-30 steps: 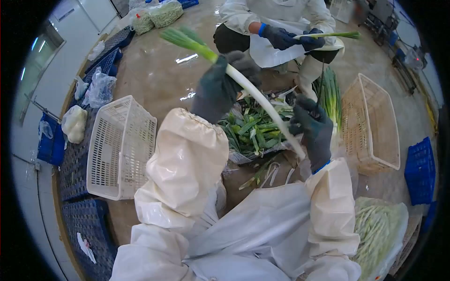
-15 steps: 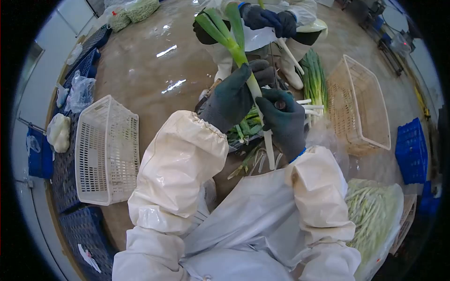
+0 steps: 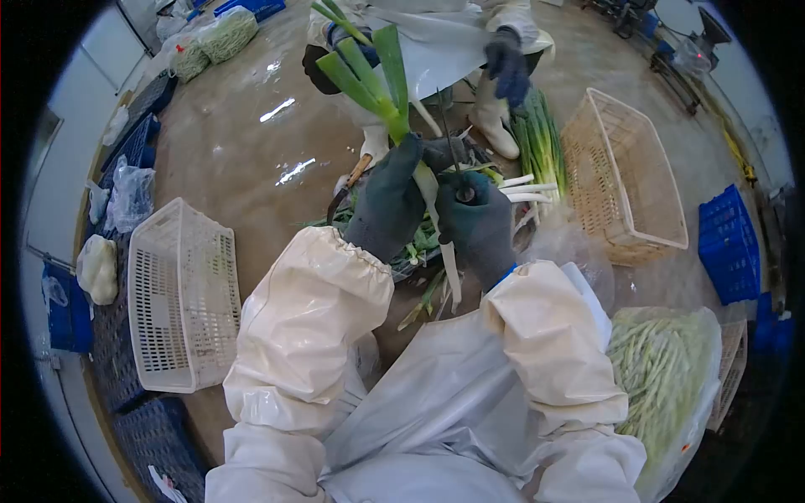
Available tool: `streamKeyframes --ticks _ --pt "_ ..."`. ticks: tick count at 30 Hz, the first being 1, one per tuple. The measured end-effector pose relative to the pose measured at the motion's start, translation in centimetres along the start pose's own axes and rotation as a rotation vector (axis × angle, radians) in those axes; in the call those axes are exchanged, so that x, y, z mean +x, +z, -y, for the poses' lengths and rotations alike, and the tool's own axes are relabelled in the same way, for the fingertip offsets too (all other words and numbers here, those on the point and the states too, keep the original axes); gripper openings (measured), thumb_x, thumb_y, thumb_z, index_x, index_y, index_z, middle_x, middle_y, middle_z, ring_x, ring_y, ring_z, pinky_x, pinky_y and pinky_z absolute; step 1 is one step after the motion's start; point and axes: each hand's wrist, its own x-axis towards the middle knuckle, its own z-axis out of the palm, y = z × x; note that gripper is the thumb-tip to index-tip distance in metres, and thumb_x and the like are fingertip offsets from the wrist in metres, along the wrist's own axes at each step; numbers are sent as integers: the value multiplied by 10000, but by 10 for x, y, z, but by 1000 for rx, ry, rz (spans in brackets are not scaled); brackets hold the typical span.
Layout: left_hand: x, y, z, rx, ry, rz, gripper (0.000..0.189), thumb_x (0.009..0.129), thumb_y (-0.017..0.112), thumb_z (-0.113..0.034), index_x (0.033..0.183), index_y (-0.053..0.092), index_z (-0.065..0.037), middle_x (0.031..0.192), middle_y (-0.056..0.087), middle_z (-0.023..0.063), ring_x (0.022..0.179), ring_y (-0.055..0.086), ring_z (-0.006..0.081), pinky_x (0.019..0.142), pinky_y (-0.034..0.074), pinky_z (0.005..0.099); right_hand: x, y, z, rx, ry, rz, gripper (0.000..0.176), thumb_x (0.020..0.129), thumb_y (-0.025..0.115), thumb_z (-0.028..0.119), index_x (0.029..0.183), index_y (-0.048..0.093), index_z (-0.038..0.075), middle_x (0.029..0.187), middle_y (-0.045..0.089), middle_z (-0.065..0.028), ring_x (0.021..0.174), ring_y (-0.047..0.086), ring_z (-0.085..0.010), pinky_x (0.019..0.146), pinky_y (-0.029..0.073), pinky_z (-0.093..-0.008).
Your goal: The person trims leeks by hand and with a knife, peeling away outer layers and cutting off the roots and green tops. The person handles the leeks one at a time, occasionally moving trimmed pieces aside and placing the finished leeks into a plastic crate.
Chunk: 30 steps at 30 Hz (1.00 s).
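My left hand (image 3: 390, 201), in a dark green glove, is closed round a leek (image 3: 391, 105) whose green leaves point up and left. My right hand (image 3: 476, 210), gloved too, is closed on a knife (image 3: 464, 194), its round handle end showing and its thin dark blade pointing up. The right fingers also press against the leek's pale stem, which hangs between the hands toward my apron. Leek trimmings (image 3: 426, 239) lie below the hands. A bundle of leeks (image 3: 537, 138) rests on the floor to the right, white ends toward me.
A co-worker (image 3: 436, 42) in an apron and dark gloves faces me. White crates stand on the left (image 3: 180, 293) and right (image 3: 625, 176). A bag of green stalks (image 3: 658, 369) is at the lower right, blue crates (image 3: 728, 243) beyond. A curved tool (image 3: 348, 186) lies left of the trimmings.
Both my hands and the leek have shifted left and slightly down in view. The co-worker's hands have moved apart. A strip of the leek's stem hangs looser below my right hand.
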Motion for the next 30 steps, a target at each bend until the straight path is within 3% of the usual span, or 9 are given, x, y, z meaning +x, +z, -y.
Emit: streamKeyframes --ticks 4,7,10,14,18,22,25,28,30 --pt "2 -10 -4 -265 -94 59 408 1001 413 -364 1011 569 13 1187 585 219 1093 575 295 963 453 431 0 4 -7 -42 -137 -25 216 790 713 237 873 666 43 663 615 -113 587 606 -218 575 472 -343" --pt "4 -6 1 -144 -31 -64 381 1000 441 -339 1064 591 5 987 645 105 901 633 211 838 508 352 -3 4 -3 -231 -409 -77 237 797 734 252 884 675 40 649 613 -80 570 590 -152 553 466 -296" --pt "3 -4 3 -154 -50 -48 492 1005 394 -391 1172 549 46 1024 619 117 940 595 218 867 487 376 -9 1 20 61 16 3 198 814 727 216 884 682 36 669 622 -48 596 571 -84 553 453 -241" --pt "3 -13 8 110 4 -63 470 1008 388 -388 1169 566 16 832 557 20 754 531 113 705 452 261 -6 -7 26 85 -22 -23 209 833 722 224 902 681 31 716 635 -9 637 547 -46 576 446 -214" --pt "-11 2 -4 496 0 51 389 1009 386 -365 1042 572 -24 821 557 21 717 526 113 668 441 272 3 -12 31 90 -189 -170 218 831 724 210 905 666 13 755 644 -18 614 548 -56 554 444 -222" --pt "-22 16 26 372 -1 90 389 979 449 -451 990 530 -71 737 531 1 584 496 85 526 433 245 9 -33 45 230 94 9 201 831 714 191 918 658 19 735 642 -30 561 565 -81 484 436 -249" --pt "-23 23 35 349 30 8 397 983 435 -468 945 526 -83 724 518 -15 572 478 71 492 400 228 9 -31 41 265 68 12 205 826 716 182 911 650 8 704 635 -28 544 560 -82 486 437 -242" --pt "-26 19 32 263 -116 -48 406 987 460 -441 1052 575 -58 861 568 -15 735 492 58 618 426 209 8 -28 38 341 139 16 209 824 713 178 918 651 2 680 628 -23 518 553 -83 478 433 -235" --pt "-24 22 34 245 -110 -68 426 980 447 -475 993 577 -69 765 554 -22 660 489 58 576 426 207 7 -28 37 405 105 48 216 842 691 198 921 652 0 662 625 -29 506 557 -89 473 438 -230"
